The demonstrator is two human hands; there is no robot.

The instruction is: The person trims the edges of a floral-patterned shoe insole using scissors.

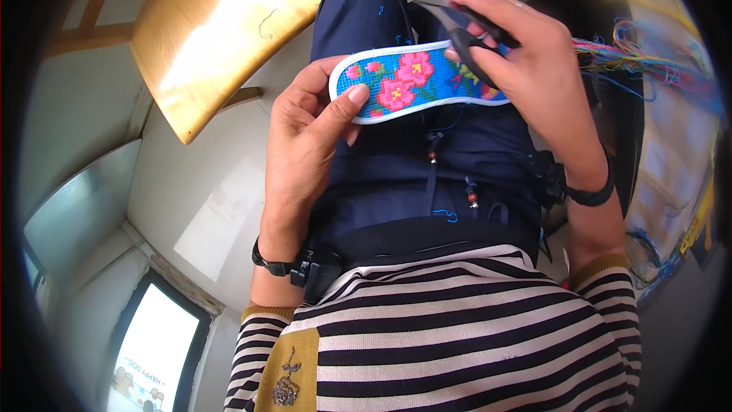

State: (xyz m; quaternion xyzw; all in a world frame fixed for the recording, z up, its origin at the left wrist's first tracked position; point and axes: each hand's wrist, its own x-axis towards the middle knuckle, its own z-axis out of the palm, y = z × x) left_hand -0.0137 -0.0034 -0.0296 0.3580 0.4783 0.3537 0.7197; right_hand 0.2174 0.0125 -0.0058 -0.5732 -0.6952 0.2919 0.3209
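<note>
An embroidered insole (pixel 436 84) with a white edge, blue ground and pink flowers lies across the space above my lap. My left hand (pixel 309 118) grips its left end, the thumb on the stitched face and the fingers behind. In my right hand (pixel 526 53) is a pair of scissors (pixel 450 15), its black handles round my thumb and fingers. The blades point up and to the left, away from the insole, and are blurred. My right hand and the handles cover part of the insole's right end.
A wooden stool (pixel 221 38) with a bit of thread on it stands at the upper left. Tangled coloured threads (pixel 640 61) lie at the right, beside a pale cloth (pixel 671 168). Blue thread scraps cling to my dark trousers (pixel 374 175).
</note>
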